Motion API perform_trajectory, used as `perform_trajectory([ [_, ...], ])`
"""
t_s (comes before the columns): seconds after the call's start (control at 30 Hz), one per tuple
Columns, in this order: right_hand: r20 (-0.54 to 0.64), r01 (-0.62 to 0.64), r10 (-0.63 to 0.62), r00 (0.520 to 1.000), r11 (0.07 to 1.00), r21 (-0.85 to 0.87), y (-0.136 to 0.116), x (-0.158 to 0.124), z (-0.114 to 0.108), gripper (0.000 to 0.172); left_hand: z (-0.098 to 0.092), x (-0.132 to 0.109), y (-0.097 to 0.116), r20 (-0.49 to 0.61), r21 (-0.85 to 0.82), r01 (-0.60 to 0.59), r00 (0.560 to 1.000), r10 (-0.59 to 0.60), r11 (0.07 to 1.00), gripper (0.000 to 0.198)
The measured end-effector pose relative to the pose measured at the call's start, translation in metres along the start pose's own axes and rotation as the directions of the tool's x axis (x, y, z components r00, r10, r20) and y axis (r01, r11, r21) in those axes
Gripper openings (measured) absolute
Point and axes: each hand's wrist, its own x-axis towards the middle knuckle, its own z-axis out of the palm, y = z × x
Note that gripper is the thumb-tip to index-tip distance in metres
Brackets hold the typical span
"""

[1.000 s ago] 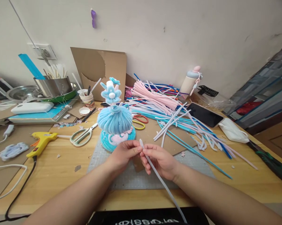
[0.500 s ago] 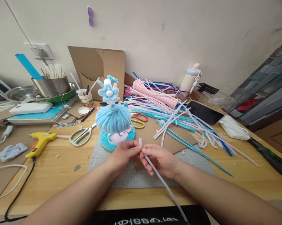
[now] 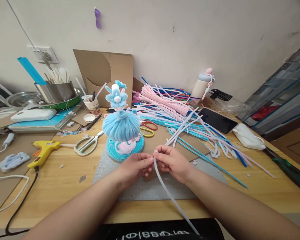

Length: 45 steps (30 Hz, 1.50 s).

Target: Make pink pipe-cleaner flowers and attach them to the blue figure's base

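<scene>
A white pipe cleaner is pinched near its upper end between my two hands, and its long tail curves down toward the front edge of the table. My left hand grips it from the left with thumb and forefinger. Close against it, my right hand pinches the same end, fingers curled; the tip is mostly hidden by the fingers. Just beyond my left hand stands a light blue pipe-cleaner figure with flowers on top and a round turquoise base.
Loose pipe cleaners in pink, white and blue lie behind my hands. A yellow glue gun and white-handled scissors are to the left. At the right rest a phone and a bottle. A cutting mat lies underneath.
My right hand has shifted up to the tip of the white pipe cleaner, which no longer sticks up above the fingers. The tail now bows more near the hands.
</scene>
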Motion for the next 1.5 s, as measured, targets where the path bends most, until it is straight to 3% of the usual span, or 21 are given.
perform_trajectory([
  [0.13, 0.019, -0.018, 0.016, 1.0, 0.996, 0.091, 0.0, -0.001, 0.001, 0.027, 0.001, -0.001, 0.002, 0.071, -0.117, 0.077, 0.995, -0.069, 0.99, 0.029],
  [0.23, 0.034, -0.025, 0.022, 0.999, 0.995, 0.099, 0.001, 0.0, 0.001, 0.026, 0.001, 0.0, 0.001, 0.059, -0.14, 0.077, 0.996, -0.07, 0.987, 0.027],
  [0.33, 0.053, -0.006, 0.008, 0.999, 1.0, -0.028, -0.003, 0.001, -0.003, 0.024, 0.0, -0.001, 0.002, 0.029, -0.142, 0.081, 0.997, -0.077, 0.987, 0.026],
  [0.4, 0.089, 0.059, -0.041, 0.995, 0.974, -0.22, -0.01, 0.001, -0.008, 0.02, 0.0, -0.002, 0.004, 0.044, -0.144, 0.107, 0.994, -0.102, 0.984, 0.025],
  [0.47, 0.176, 0.199, -0.131, 0.976, 0.867, -0.456, -0.019, -0.001, -0.013, 0.014, -0.001, -0.003, 0.005, 0.069, -0.137, 0.134, 0.99, -0.126, 0.981, 0.024],
  [0.53, 0.329, 0.388, -0.22, 0.918, 0.669, -0.634, -0.028, -0.003, -0.016, 0.009, -0.002, -0.004, 0.006, 0.089, -0.101, 0.156, 0.985, -0.147, 0.983, 0.024],
  [0.63, 0.54, 0.597, -0.254, 0.802, 0.369, -0.713, -0.036, -0.006, -0.016, 0.007, -0.003, -0.005, 0.006, 0.093, -0.03, 0.169, 0.982, -0.165, 0.985, 0.024],
  [0.73, 0.573, 0.627, -0.262, 0.776, 0.232, -0.744, -0.035, -0.007, -0.015, 0.008, -0.004, -0.005, 0.006, 0.054, -0.017, 0.168, 0.984, -0.167, 0.986, 0.025],
  [0.87, 0.511, 0.585, -0.31, 0.802, 0.238, -0.775, -0.031, -0.007, -0.013, 0.008, -0.002, -0.005, 0.007, -0.002, -0.065, 0.162, 0.987, -0.162, 0.985, 0.025],
  [1.03, 0.413, 0.519, -0.327, 0.85, 0.385, -0.763, -0.027, -0.006, -0.013, 0.007, 0.0, -0.006, 0.01, 0.024, -0.126, 0.17, 0.985, -0.169, 0.977, 0.025],
  [1.13, 0.396, 0.523, -0.349, 0.849, 0.453, -0.722, -0.026, -0.004, -0.013, 0.009, 0.0, -0.007, 0.011, 0.039, -0.115, 0.134, 0.991, -0.131, 0.984, 0.028],
  [1.2, 0.437, 0.571, -0.387, 0.812, 0.371, -0.733, -0.027, -0.005, -0.013, 0.01, 0.0, -0.007, 0.01, 0.051, -0.087, 0.125, 0.991, -0.121, 0.988, 0.03],
  [1.33, 0.522, 0.606, -0.434, 0.734, 0.074, -0.792, -0.029, -0.007, -0.014, 0.011, -0.001, -0.006, 0.009, 0.054, -0.036, 0.123, 0.991, -0.121, 0.992, 0.031],
  [1.4, 0.52, 0.597, -0.441, 0.732, 0.047, -0.801, -0.028, -0.008, -0.014, 0.012, -0.001, -0.007, 0.009, 0.028, -0.037, 0.109, 0.994, -0.108, 0.993, 0.031],
  [1.5, 0.479, 0.588, -0.474, 0.739, 0.109, -0.801, -0.025, -0.008, -0.014, 0.009, 0.001, -0.007, 0.011, -0.006, -0.068, 0.088, 0.996, -0.089, 0.994, 0.032],
])
